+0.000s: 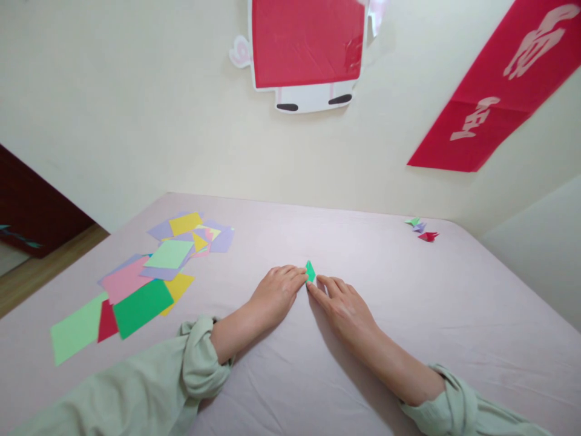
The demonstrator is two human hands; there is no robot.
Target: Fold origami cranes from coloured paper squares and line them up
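A small piece of folded green paper (310, 272), narrow and pointed at the top, lies on the cloth-covered surface (363, 254) between my hands. My left hand (278, 290) has its fingers close together, with the tips on the paper's left edge holding it down. From the right, my right hand (342, 309) reaches in, its thumb and index finger at the paper's lower corner. The thumb tip touches the paper there, and the other fingers are bent lightly over the cloth. Both thumbs and the paper's underside are partly hidden.
Loose coloured paper sheets (140, 303) overlap on the left. Several small folded paper pieces, including a red one (428, 237) and a light green one (413, 222), sit at the far right. A wall (181, 121) with a red banner (481, 121) rises behind the surface.
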